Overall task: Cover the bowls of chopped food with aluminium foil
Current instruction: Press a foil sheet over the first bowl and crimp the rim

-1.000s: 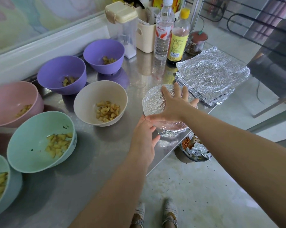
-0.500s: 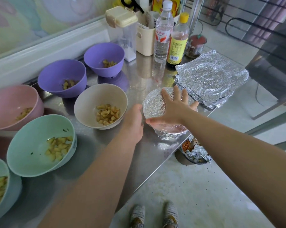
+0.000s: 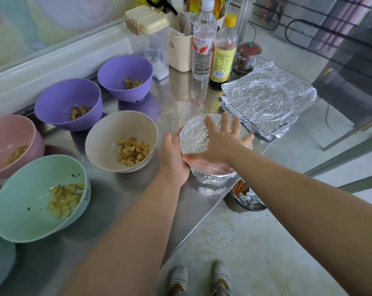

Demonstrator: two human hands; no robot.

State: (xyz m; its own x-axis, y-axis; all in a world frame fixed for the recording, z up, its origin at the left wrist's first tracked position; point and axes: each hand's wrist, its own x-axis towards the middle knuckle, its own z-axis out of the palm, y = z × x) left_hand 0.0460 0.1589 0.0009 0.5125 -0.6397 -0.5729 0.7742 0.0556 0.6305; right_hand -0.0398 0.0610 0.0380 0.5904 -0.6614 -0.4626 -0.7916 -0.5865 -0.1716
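Both bare arms are reaching forward over the surface toward its right edge, the forearms converging. The right hand [image 3: 221,144] is lying palm down, fingers [image 3: 210,124] straight and spread, thumb stretched out to the left, pressing on top of the foil-covered bowl [image 3: 212,176]. The left hand [image 3: 173,159] is cupping that bowl's left side, back toward the camera, fingertips hidden.

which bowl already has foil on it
The bowl under the right hand, by the table's edge: foil wraps its top and sides. The other bowls stand open, food showing.
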